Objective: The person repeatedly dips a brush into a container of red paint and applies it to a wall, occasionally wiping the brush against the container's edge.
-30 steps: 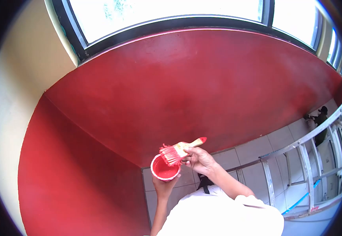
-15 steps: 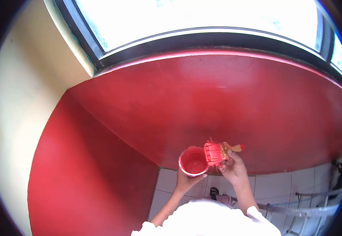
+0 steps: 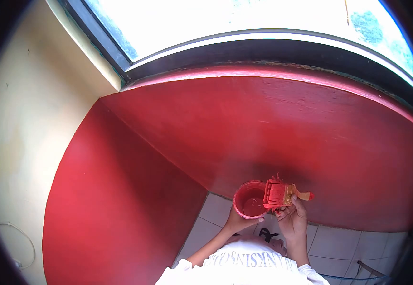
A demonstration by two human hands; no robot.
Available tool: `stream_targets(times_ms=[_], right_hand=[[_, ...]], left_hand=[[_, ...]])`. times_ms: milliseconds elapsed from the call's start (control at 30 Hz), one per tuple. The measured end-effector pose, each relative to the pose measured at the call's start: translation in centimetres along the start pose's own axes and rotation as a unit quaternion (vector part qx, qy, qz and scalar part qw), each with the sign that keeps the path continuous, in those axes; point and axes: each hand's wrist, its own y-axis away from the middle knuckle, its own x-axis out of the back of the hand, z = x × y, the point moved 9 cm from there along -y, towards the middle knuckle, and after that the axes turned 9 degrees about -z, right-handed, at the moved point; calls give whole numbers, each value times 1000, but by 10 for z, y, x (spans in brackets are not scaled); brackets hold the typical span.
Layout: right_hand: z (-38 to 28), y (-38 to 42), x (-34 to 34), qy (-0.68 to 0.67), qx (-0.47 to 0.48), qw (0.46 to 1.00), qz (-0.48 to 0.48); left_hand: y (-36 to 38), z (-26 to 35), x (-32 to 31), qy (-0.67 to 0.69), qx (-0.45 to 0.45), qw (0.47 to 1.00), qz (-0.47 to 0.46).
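Two hands worked close together — the left hand (image 3: 240, 221) was wrapped around the underside of a tub (image 3: 250, 199) of red paint (image 3: 254, 206), while the right hand (image 3: 292, 219) pinched a paintbrush (image 3: 287, 194) near its metal band. The red-coated bristles (image 3: 275, 194) stood at the tub's rim — against the red wall (image 3: 244, 128) behind.

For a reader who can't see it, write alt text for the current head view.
A person's left hand holds a small tub of red paint while the right hand holds a paint-clogged brush at its rim, bristles toward the tub. Around them are red-painted lower walls, a window and a white tiled floor.
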Motion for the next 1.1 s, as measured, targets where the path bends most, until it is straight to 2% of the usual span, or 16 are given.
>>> stream_targets(times_ms=[367, 533, 600, 667, 767, 800, 900, 933, 967, 1067, 1100], right_hand=[[-16, -1, 3, 8, 27, 1000, 8], [-24, 2, -23, 56, 61, 996, -45], [-26, 0, -27, 72, 65, 993, -69], [-37, -1, -40, 132, 109, 982, -84], [-60, 4, -74, 260, 203, 940, -81], [-67, 6, -87, 309, 238, 918, -75], [-72, 10, -140, 416, 343, 829, -151], [-71, 9, -160, 470, 391, 770, -182], [-65, 9, -186, 538, 434, 690, -216], [-27, 10, -250, 707, 503, 411, -278], [-15, 12, -263, 721, 524, 359, -275]], left_hand=[[-16, -14, -11, 5, -23, 999, -28], [-20, -27, -10, 4, 19, 998, -52], [-25, -16, -9, 13, -1, 999, -44], [-28, -2, -3, 9, -52, 998, -22], [-30, -20, 7, 30, -26, 998, -46], [-31, -17, 9, 32, -29, 998, -46], [-29, 11, 27, 26, -77, 996, -20], [-27, 20, 34, 30, -82, 996, -20], [-24, 25, 43, 34, -85, 996, -19], [-12, 22, 77, 59, -61, 996, -12], [-8, 16, 89, 77, -50, 996, -5]])
